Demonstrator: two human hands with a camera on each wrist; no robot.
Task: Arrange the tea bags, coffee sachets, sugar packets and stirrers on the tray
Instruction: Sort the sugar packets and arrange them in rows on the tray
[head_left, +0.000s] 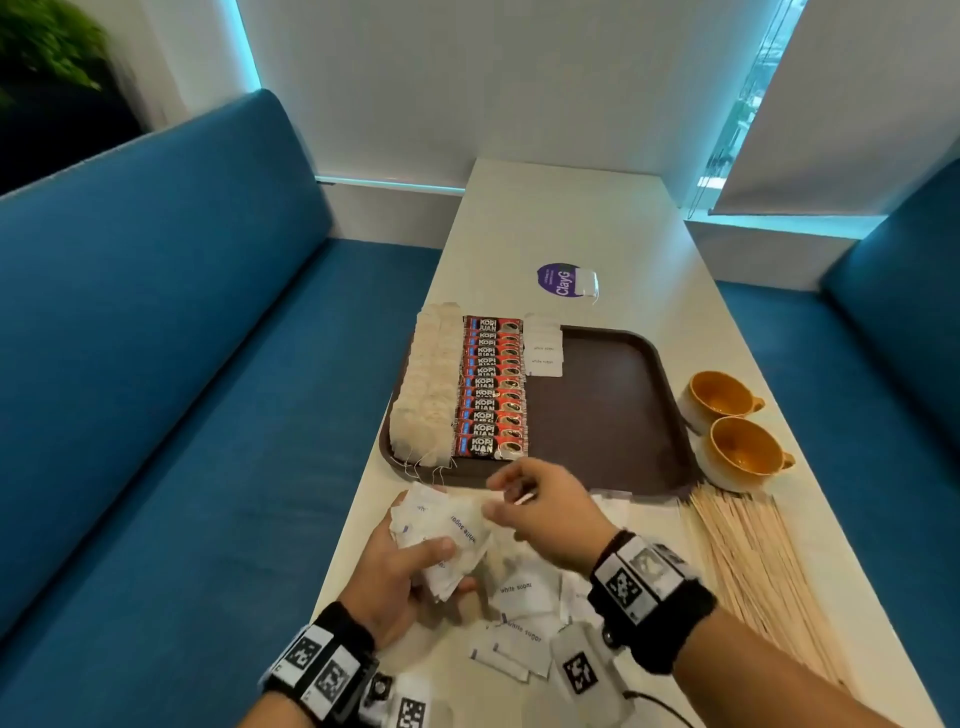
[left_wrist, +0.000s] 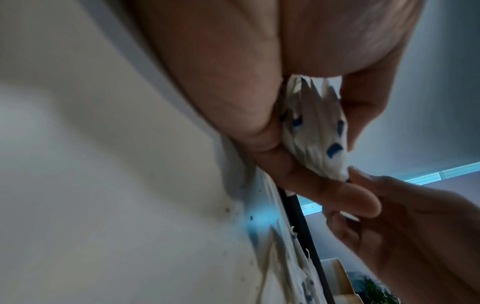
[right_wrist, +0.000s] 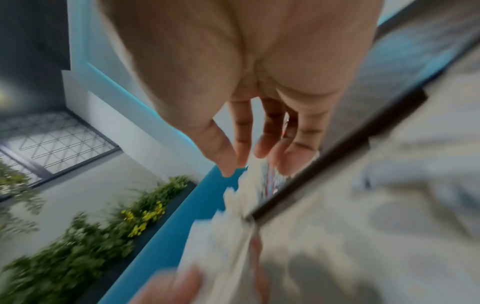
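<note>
My left hand (head_left: 400, 566) has its fingers (left_wrist: 322, 191) and thumb curled round a fanned stack of white sugar packets (head_left: 447, 535), held just off the near edge of the brown tray (head_left: 602, 410). My right hand (head_left: 550, 512) hovers beside that stack, its fingers (right_wrist: 262, 139) loosely bent with the tips close together; in the head view a pale sliver shows at the fingertips, but I cannot tell whether they pinch a packet or hold nothing.

Under both hands, on the tabletop (head_left: 571, 223) on the near side of the tray, more loose sugar packets (head_left: 519, 618) lie scattered. To the right of these, near the tray's near right corner, a bundle of wooden stirrers (head_left: 748, 561) lies fanned out.

On the tray, the tea bags (head_left: 428, 384) fill its left edge in an overlapping column, the coffee sachets (head_left: 491, 389) sit in a column right beside them, and a short row of sugar packets (head_left: 543, 348) starts at the far end next to the sachets. Two orange-lined cups (head_left: 737, 431) stand just off the tray's right side. A purple sticker (head_left: 558, 280) lies beyond the tray's far edge.
</note>
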